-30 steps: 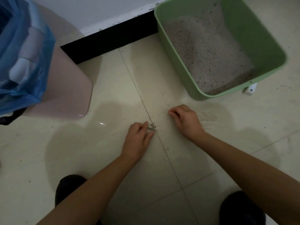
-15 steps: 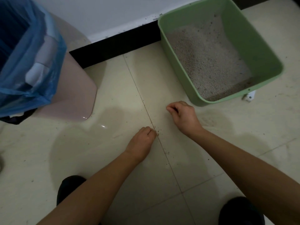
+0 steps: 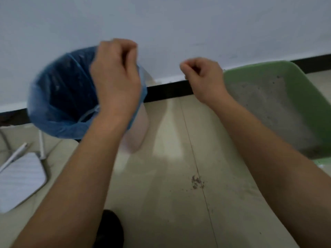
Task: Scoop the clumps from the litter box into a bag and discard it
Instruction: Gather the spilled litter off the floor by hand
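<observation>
The left hand (image 3: 116, 77) hangs in the air over the near right edge of the blue bag (image 3: 59, 97), which lines a pale pink bin (image 3: 138, 129) at the far left of the floor (image 3: 161, 203). Its fingers are curled in tight and the thumb presses against the fingertips in a closed pinch. The frame is blurred here, so I cannot tell whether any grains sit inside that pinch. The hand does not plainly touch the bag. The bag's mouth gapes wide and its inside is dark.

The right hand (image 3: 202, 77) is held up to the right of the bin, well apart from the left hand and just left of the green litter box (image 3: 315, 97). It is clenched too, with the fingers folded into the palm and the thumb laid against the forefinger. Whether it pinches anything I cannot tell either.

The litter box stands at the far right against the black skirting (image 3: 168, 90). Grey litter (image 3: 268, 108) speckled with dark bits fills it, with a darker patch at its near end. A small scatter of spilled grains (image 3: 197, 182) lies on the floor between the two forearms, right beside a tile joint. A white flat object (image 3: 19, 181) lies at the near left, and a dark shoe (image 3: 109, 230) shows at the bottom edge.
</observation>
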